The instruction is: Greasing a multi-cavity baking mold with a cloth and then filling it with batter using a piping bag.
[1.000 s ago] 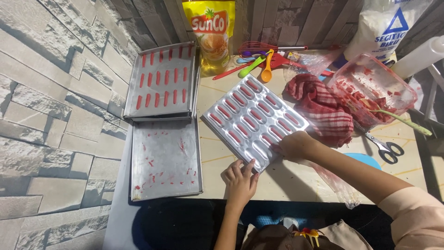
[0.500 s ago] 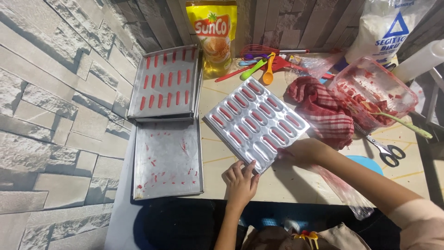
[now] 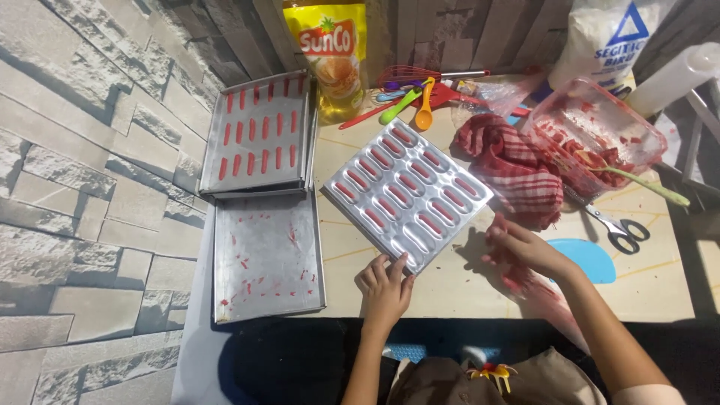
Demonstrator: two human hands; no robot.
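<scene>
A silver mould tray (image 3: 409,195) with rows of oblong cavities filled with red paste lies tilted on the beige table (image 3: 450,289). My left hand (image 3: 386,283) grips its near corner, fingers on the rim. My right hand (image 3: 521,247) hovers just right of the tray with curled fingers. It is over a clear plastic bag smeared with red paste (image 3: 551,304). I cannot see whether this hand grips the bag.
Two flat metal baking sheets lie at left: the far one (image 3: 259,135) carries rows of red strips, the near one (image 3: 266,255) only red smears. Further back are a yellow pouch (image 3: 334,56), coloured spoons (image 3: 416,101), a red checked cloth (image 3: 517,169), a plastic tub (image 3: 600,131) and scissors (image 3: 615,225).
My right hand has let go of the mould tray's right edge and drawn back to the right. The left hand stays at the near corner.
</scene>
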